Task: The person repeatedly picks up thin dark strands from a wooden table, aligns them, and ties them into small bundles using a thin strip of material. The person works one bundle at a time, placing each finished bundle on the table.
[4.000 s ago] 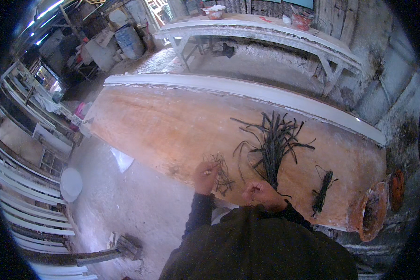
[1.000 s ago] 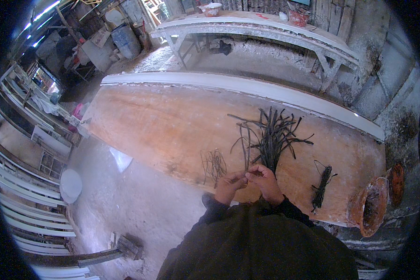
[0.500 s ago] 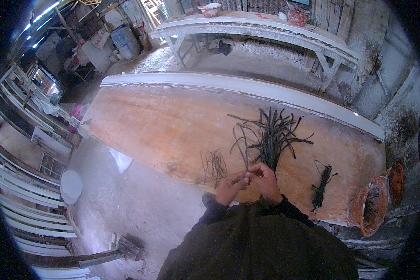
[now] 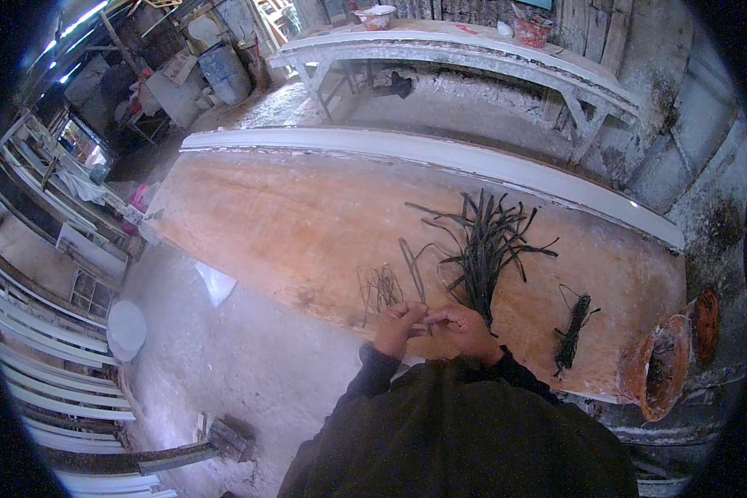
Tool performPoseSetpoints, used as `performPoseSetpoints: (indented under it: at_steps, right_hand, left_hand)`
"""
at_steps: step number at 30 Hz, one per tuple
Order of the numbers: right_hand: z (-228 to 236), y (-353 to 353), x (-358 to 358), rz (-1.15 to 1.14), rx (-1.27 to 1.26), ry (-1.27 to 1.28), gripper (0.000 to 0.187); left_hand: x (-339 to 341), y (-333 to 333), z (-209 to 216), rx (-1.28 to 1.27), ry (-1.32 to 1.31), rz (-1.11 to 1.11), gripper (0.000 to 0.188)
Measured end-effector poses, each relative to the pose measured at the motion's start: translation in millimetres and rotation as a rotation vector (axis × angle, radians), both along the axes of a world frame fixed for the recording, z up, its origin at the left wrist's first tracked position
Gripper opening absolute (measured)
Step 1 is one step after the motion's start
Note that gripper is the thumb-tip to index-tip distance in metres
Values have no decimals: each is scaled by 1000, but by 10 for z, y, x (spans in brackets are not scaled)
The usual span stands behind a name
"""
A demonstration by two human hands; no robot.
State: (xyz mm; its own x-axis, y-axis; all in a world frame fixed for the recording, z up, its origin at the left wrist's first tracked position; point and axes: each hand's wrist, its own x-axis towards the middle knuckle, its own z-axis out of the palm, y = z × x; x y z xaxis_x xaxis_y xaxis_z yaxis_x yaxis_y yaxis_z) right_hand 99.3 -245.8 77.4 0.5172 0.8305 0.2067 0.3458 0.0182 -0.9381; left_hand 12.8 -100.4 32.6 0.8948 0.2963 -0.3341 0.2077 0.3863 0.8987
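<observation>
My left hand [image 4: 399, 326] and my right hand [image 4: 463, 329] meet at the near edge of a wooden tabletop [image 4: 282, 220]. Their fingers are pinched together on a thin dark strip [image 4: 413, 270], whose looped length stands out ahead of them over the wood. The exact grip of each fingertip is too small to make out. Just beyond my right hand lies a fanned bundle of dark strips [image 4: 480, 249], its ends spread toward the far side. Next to my left hand is a loose pile of thin wires or strings [image 4: 380, 289].
A smaller tied dark bundle [image 4: 569, 336] lies to the right, before an orange, plaster-smeared bucket [image 4: 657, 373] on its side. White moulding [image 4: 407, 153] runs along the far table edge. Behind stands a whitened bench [image 4: 465, 41]; long white strips [image 4: 58, 365] are racked at left.
Both hands have drawn back toward me and slightly apart. The pinched strip has shifted left and nearer, away from the fanned bundle, which stays in place.
</observation>
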Motion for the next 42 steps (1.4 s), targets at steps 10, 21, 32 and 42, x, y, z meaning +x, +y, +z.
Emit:
performPoseSetpoints:
  at_steps: [10,21,32,42]
  right_hand:
    - [207,27,-60,-110,26,-289,11]
    - [-165,-8,-63,-163,100,1159,6]
    - [164,31,-53,-271,310,-595,12]
    - [58,-13,-4,-153,183,-134,7]
  left_hand:
    - [-13,-66,412,-157,32,104,12]
    - [-18,-144,164,-98,-113,150,7]
    - [19,-75,262,8,-8,-97,13]
    - [-29,-104,473,480,-66,-106,20]
